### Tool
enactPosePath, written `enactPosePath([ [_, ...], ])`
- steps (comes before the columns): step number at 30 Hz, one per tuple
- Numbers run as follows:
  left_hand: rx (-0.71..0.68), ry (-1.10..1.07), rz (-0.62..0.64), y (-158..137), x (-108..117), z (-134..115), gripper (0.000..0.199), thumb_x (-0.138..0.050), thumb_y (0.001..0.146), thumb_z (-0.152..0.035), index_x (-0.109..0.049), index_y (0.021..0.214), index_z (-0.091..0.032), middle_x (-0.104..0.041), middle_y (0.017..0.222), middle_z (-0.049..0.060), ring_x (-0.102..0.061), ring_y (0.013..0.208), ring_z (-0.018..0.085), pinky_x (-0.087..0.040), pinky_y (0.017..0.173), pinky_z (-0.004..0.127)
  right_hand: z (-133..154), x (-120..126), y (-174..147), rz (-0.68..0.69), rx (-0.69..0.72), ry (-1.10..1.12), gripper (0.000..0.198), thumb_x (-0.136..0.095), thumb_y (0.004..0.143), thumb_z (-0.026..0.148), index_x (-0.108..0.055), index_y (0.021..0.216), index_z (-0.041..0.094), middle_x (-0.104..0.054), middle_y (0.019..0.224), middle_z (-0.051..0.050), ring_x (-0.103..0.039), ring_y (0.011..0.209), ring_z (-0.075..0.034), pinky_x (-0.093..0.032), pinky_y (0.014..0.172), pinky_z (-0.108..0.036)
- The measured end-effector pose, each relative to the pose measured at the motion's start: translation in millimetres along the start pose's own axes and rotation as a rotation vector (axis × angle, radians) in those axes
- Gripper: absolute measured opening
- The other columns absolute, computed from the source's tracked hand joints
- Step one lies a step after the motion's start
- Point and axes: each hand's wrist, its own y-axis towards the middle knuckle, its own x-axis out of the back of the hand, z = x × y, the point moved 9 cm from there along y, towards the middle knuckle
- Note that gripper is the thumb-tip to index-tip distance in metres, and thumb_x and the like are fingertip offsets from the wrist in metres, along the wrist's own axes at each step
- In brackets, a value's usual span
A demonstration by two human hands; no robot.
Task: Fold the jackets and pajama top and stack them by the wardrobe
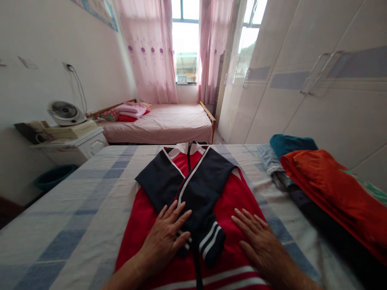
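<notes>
A red and navy zip-up jacket (232, 201) with white trim lies front up on the bed, its collar pointing away from me. Both navy sleeves are folded inward and cross over the chest. My left hand (166, 229) rests flat on the crossed sleeves, fingers spread, partly covering one striped cuff. On the red body to the right of the other cuff lies my right hand (256, 235), palm down with its fingers stretched out. Neither hand grips the cloth.
Piled clothes stand on the right side: an orange garment (326, 177), a teal one (292, 143) and dark trousers. The checked sheet (90, 201) spreads beneath. Beyond are a pink bed (178, 121), a fan (67, 112) on a cabinet, and a white wardrobe (290, 108) along the right.
</notes>
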Motion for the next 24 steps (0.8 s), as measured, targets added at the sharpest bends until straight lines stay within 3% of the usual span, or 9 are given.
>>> enactPosePath([
  [2,0.008,-0.016,0.059,-1.7,-9.9,-1.8,0.05,-0.039,0.091,-0.047,-0.035,0.139,-0.033,-0.033,0.148,0.003,-0.027,0.136,0.025,-0.026,0.109,0.051,-4.9,-0.3,-11.8,-0.032,-0.039,-0.022,0.052,-0.045,0.088,0.031,-0.036,0.138,0.027,-0.042,0.142,-0.005,-0.038,0.13,-0.024,-0.038,0.101,-0.046],
  [5,0.043,-0.043,0.078,-4.4,-2.8,-4.1,0.047,-0.038,0.092,-0.047,-0.042,0.135,-0.028,-0.036,0.146,0.005,-0.028,0.136,0.025,-0.026,0.109,0.052,1.6,18.0,-14.2,-0.107,-0.055,0.001,0.046,-0.047,0.086,0.025,-0.045,0.132,0.024,-0.048,0.137,-0.007,-0.042,0.127,-0.023,-0.042,0.099,-0.043],
  [10,-0.107,-0.088,0.014,-14.4,20.6,-30.3,0.066,-0.063,0.076,-0.047,-0.042,0.135,-0.024,-0.037,0.145,0.01,-0.034,0.132,0.029,-0.031,0.107,0.049,52.4,50.1,4.6,-0.146,0.089,0.091,0.055,-0.049,0.084,0.014,-0.036,0.137,0.025,-0.042,0.141,-0.007,-0.043,0.125,-0.017,-0.044,0.097,-0.032],
  [12,-0.084,-0.104,-0.028,-12.8,26.3,-28.8,0.049,-0.059,0.081,-0.031,-0.049,0.128,-0.023,-0.052,0.133,0.009,-0.049,0.12,0.026,-0.04,0.1,0.043,72.8,54.4,15.8,-0.171,0.202,0.078,0.053,-0.048,0.084,0.01,-0.042,0.133,0.028,-0.043,0.14,-0.006,-0.045,0.123,-0.019,-0.044,0.096,-0.035],
  [14,0.032,-0.166,-0.084,-5.0,35.0,-15.8,0.033,-0.049,0.086,-0.019,-0.057,0.118,-0.021,-0.065,0.113,0.006,-0.062,0.101,0.02,-0.048,0.088,0.034,83.2,56.4,27.4,-0.22,0.265,0.087,0.039,-0.051,0.083,0.011,-0.054,0.119,0.026,-0.055,0.128,-0.007,-0.052,0.113,-0.022,-0.046,0.091,-0.038],
  [17,0.217,-0.285,-0.245,8.0,62.2,5.5,0.028,-0.047,0.087,-0.021,-0.06,0.112,-0.021,-0.069,0.101,0.003,-0.065,0.09,0.017,-0.049,0.079,0.028,72.0,58.4,43.7,-0.282,0.128,0.233,0.015,-0.052,0.083,0.013,-0.06,0.094,0.021,-0.066,0.095,-0.005,-0.06,0.088,-0.02,-0.049,0.077,-0.034],
  [20,0.195,-0.269,-0.364,10.7,90.9,0.2,0.028,-0.048,0.086,-0.019,-0.06,0.111,-0.022,-0.067,0.101,0.003,-0.063,0.09,0.017,-0.047,0.08,0.027,57.9,60.5,44.8,-0.306,-0.014,0.35,0.015,-0.051,0.083,0.012,-0.058,0.093,0.02,-0.065,0.09,-0.004,-0.06,0.084,-0.018,-0.048,0.074,-0.032],
  [22,0.058,-0.218,-0.259,6.9,89.5,-19.5,0.025,-0.05,0.084,-0.018,-0.063,0.104,-0.023,-0.066,0.099,0.002,-0.062,0.089,0.016,-0.046,0.079,0.026,62.7,59.0,38.4,-0.24,0.057,0.349,0.022,-0.05,0.081,0.009,-0.06,0.094,0.023,-0.066,0.096,-0.003,-0.058,0.095,-0.02,-0.046,0.082,-0.035],
  [24,-0.052,-0.214,-0.059,-2.7,71.8,-36.9,0.017,-0.057,0.081,-0.023,-0.066,0.095,-0.024,-0.066,0.094,0.001,-0.062,0.085,0.016,-0.046,0.076,0.025,66.2,53.6,28.8,-0.136,0.129,0.339,0.03,-0.048,0.078,0.004,-0.06,0.095,0.025,-0.066,0.101,-0.001,-0.056,0.104,-0.019,-0.044,0.088,-0.036],
])
